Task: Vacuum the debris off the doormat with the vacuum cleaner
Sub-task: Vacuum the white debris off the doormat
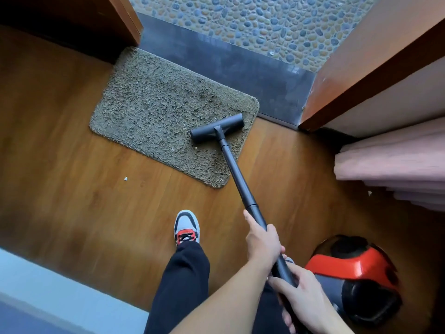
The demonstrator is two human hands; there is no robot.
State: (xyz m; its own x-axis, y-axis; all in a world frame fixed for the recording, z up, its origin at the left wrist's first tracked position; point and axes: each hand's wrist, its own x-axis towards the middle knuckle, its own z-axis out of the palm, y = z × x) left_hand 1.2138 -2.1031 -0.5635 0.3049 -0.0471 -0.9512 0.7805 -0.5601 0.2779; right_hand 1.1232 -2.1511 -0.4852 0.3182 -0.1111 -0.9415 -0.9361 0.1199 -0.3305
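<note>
Wooden doorway floor (72,189): my left hand (263,242) and right hand (303,302) clamp the black vacuum wand (238,179), its T-shaped nozzle (216,127) on the right end of the shaggy olive doormat (149,109), where suction could lift the edge.

We grip the wand (237,179) with both hands, its floor head (216,127) resting on the doormat (154,112).

The shaggy olive doormat lies toward 11 o'clock on the wooden floor (72,165), and the dark T-shaped floor head sits on its corner nearest 3 o'clock. Pale specks (196,148) dot the pile just beside the head. Our left hand (262,242) wraps the wand at 5 o'clock, and our right hand (301,295) holds it lower down. The red and black canister (356,266) stands at 4 o'clock. Our shoe (186,227) is at 6 o'clock, a white fleck (125,178) at 9, a pink curtain (397,165) at 3, and pebble paving (265,20) at 12.
</note>
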